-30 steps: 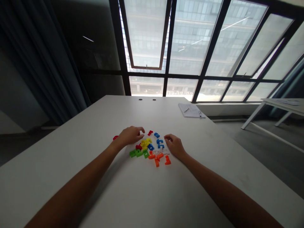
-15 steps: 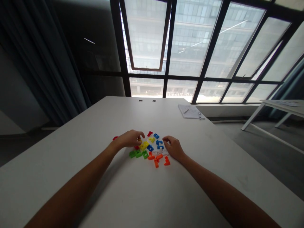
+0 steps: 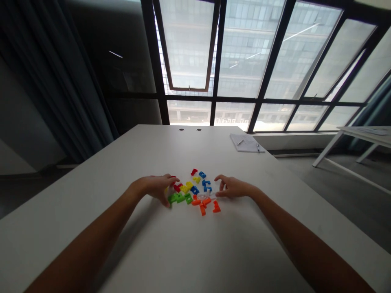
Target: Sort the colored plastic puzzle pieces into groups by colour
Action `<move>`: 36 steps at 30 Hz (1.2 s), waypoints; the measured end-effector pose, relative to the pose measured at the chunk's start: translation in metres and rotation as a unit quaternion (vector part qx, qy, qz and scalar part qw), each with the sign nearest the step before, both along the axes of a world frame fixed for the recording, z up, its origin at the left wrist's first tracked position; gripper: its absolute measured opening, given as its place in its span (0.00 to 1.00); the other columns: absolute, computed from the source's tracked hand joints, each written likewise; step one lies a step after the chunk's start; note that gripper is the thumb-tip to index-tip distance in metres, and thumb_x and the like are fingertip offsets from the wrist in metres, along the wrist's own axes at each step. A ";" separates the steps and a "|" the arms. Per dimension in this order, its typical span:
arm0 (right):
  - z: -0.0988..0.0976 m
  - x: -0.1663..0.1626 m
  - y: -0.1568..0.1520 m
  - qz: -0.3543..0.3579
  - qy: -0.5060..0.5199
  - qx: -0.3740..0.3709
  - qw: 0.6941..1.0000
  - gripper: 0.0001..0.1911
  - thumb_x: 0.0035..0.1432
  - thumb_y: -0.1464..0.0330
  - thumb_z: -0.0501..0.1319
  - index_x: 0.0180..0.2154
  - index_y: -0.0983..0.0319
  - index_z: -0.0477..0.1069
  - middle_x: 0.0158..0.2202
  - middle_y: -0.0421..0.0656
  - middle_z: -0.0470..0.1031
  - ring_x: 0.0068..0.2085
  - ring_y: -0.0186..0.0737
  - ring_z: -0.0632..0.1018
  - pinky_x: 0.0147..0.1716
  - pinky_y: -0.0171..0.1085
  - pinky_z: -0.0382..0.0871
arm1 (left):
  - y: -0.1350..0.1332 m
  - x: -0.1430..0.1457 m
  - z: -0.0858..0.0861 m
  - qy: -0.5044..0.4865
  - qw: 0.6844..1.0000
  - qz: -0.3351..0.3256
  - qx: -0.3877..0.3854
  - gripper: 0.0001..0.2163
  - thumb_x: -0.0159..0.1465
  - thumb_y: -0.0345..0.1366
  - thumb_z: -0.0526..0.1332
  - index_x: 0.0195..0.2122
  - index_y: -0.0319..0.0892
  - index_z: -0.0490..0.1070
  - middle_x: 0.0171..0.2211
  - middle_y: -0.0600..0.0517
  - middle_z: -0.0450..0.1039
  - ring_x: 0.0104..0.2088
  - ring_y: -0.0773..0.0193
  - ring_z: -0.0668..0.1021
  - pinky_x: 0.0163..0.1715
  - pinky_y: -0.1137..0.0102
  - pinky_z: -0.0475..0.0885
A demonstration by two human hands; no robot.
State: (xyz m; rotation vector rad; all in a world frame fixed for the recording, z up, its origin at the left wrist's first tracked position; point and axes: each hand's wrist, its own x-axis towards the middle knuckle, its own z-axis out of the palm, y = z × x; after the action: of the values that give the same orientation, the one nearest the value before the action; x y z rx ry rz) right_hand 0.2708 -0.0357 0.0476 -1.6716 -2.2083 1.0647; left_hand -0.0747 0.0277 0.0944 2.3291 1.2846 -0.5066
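My left hand (image 3: 155,189) is at the left side of a loose group of small plastic blocks, fingers and thumb apart. Its thumb reaches beside the green blocks (image 3: 179,197), and its fingertips are close to a red block (image 3: 177,187). Whether it touches them I cannot tell. Across the group, my right hand (image 3: 233,187) is open, thumb and forefinger spread next to white pieces (image 3: 213,195). Between the hands lie yellow blocks (image 3: 186,187) and blue blocks (image 3: 206,184). Orange blocks (image 3: 203,209) lie nearest to me, and another red block (image 3: 194,172) lies farthest away.
The blocks rest on a long white table (image 3: 171,252). Papers (image 3: 246,142) with pens on them lie near its far right edge. Two dark round fittings are set in the far end. A second white table (image 3: 366,136) stands at the right, and windows rise behind.
My left hand has moved left and toward me, from over the yellow blocks to beside the green ones. My right hand has shifted right and its fingers have spread.
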 end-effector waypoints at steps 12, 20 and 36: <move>-0.021 -0.050 -0.019 0.010 -0.077 0.180 0.981 0.20 0.63 0.64 0.61 0.55 0.60 0.74 0.36 0.46 0.81 0.39 0.46 0.80 0.36 0.36 0.66 | 0.004 0.027 -0.030 -0.067 0.989 -0.050 0.123 0.25 0.57 0.58 0.66 0.51 0.50 0.73 0.42 0.51 0.80 0.42 0.55 0.80 0.33 0.69 0.69; -0.037 -0.051 -0.012 -0.060 0.151 0.241 0.957 0.26 0.60 0.70 0.61 0.60 0.58 0.67 0.42 0.41 0.81 0.27 0.33 0.76 0.35 0.35 0.71 | 0.003 0.019 -0.009 -0.156 0.970 -0.034 0.186 0.21 0.62 0.54 0.64 0.51 0.49 0.73 0.46 0.52 0.79 0.43 0.58 0.80 0.33 0.71 0.69; -0.053 -0.052 -0.014 -0.044 0.024 0.322 0.945 0.20 0.61 0.71 0.59 0.56 0.58 0.71 0.48 0.45 0.79 0.48 0.44 0.78 0.51 0.41 0.69 | -0.033 0.064 -0.034 -0.160 0.944 -0.127 0.261 0.12 0.68 0.44 0.60 0.50 0.50 0.77 0.46 0.50 0.79 0.41 0.57 0.81 0.35 0.70 0.70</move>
State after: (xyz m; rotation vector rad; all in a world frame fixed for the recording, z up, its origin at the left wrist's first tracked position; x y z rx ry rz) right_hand 0.2189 -0.0499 -0.0054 -1.3995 -2.0990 0.2900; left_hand -0.0108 -0.0049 0.0603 2.8783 1.0564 0.1711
